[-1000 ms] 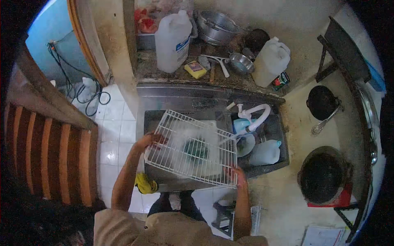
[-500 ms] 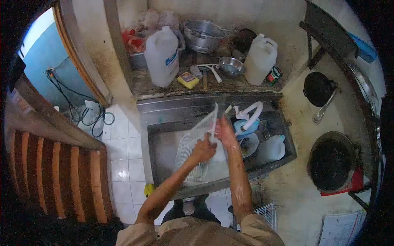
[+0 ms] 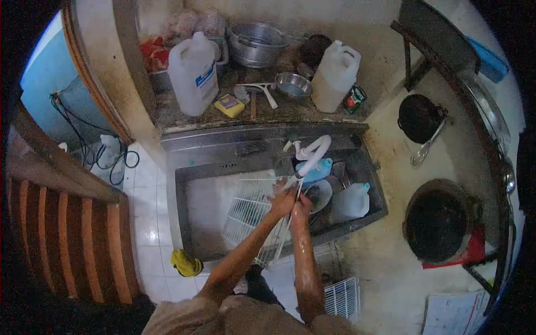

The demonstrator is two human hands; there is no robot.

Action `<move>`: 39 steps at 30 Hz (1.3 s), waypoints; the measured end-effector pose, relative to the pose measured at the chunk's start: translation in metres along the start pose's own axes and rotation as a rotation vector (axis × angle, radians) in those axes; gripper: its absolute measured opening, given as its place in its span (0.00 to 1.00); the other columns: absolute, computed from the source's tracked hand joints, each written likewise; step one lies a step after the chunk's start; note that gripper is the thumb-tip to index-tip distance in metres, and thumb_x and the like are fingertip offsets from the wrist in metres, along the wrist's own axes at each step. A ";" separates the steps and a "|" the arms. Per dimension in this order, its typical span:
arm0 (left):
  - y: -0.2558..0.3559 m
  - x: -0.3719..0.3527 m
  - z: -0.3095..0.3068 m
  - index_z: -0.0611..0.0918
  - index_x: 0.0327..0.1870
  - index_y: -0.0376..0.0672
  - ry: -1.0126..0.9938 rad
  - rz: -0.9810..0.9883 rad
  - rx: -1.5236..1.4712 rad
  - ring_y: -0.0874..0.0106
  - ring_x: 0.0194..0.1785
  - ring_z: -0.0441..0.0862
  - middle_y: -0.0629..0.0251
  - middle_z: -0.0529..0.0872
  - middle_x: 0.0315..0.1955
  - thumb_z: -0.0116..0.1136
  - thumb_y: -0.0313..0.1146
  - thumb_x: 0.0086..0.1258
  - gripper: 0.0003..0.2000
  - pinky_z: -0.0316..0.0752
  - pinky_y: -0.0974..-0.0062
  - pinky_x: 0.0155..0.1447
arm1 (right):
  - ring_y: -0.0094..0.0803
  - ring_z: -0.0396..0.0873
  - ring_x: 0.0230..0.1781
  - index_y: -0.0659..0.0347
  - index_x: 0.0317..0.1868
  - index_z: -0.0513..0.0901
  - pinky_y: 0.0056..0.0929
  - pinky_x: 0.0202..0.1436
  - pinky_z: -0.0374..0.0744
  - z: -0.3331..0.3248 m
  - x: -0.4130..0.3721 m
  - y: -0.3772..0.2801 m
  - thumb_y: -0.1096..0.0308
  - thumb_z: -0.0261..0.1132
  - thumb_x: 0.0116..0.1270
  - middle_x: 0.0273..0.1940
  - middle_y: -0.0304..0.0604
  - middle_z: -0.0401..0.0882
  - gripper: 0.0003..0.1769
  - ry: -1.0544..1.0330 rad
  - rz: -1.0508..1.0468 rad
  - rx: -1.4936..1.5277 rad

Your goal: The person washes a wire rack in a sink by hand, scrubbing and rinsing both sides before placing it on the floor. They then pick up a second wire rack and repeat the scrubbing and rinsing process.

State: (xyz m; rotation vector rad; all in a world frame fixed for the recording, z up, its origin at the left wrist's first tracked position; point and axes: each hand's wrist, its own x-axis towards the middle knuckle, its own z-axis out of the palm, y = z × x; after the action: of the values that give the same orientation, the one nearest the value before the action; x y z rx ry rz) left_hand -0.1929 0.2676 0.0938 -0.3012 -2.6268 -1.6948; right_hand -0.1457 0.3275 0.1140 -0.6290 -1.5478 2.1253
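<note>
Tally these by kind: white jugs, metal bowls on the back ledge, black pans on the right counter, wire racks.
White jugs: 3
Metal bowls: 2
Black pans: 2
Wire racks: 2
Total: 9

floor point(image 3: 148, 223) white tile | wall point(image 3: 357, 17) stained — dim light | left: wooden slats point(image 3: 72, 245), perhaps a railing

Wire rack point(image 3: 245, 215) is held tilted on edge inside sink point(image 3: 187, 184). Left hand point(image 3: 282, 202) and right hand point(image 3: 301, 209) are clasped on its right rim, side by side. From the hands, tap point(image 3: 312, 151) is noted at 12 o'clock and white jug point(image 3: 352, 202) at 3 o'clock.
</note>
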 end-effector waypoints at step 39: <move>-0.037 -0.031 -0.335 0.68 0.63 0.40 -0.450 -0.726 -1.143 0.52 0.51 0.80 0.50 0.79 0.53 0.41 0.47 0.75 0.23 0.77 0.52 0.52 | 0.33 0.78 0.43 0.57 0.60 0.72 0.39 0.41 0.79 -0.117 0.046 0.030 0.54 0.70 0.58 0.46 0.44 0.78 0.32 -0.269 0.577 -0.273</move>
State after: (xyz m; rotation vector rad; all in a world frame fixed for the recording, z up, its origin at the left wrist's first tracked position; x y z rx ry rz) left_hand -0.2024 -0.0548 0.1967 0.4089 -1.6544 -3.5851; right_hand -0.1160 0.4348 0.0491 -1.0173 -2.0154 2.5092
